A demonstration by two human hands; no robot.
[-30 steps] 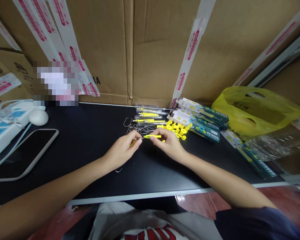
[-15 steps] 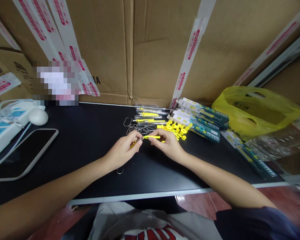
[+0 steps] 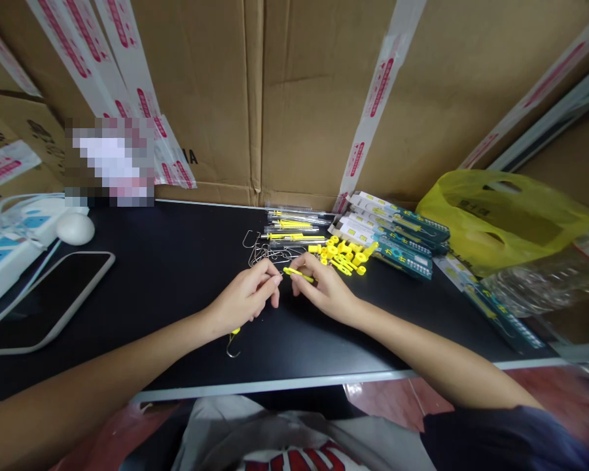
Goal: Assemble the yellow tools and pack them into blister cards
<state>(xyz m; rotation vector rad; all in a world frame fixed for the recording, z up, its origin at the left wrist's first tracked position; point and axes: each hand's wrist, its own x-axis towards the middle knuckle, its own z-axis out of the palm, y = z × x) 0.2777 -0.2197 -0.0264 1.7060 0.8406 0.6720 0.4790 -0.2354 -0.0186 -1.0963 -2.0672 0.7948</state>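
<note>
Tubes (image 3: 302, 216) with yellow inserts (image 3: 294, 225) look finished, wire hooks (image 3: 279, 254) and yellow plastic parts (image 3: 346, 247) lie unfitted, and over the tabletop (image 3: 167, 275) our right hand (image 3: 326, 288) pinches a slim yellow strip (image 3: 298, 273) beside our left hand (image 3: 243, 294), closed, seemingly around a hooked yellow rod (image 3: 234, 332).

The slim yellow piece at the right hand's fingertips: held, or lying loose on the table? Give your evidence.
Held: the slim yellow piece is pinched in the right hand, one end sticking out towards the left hand.
</note>
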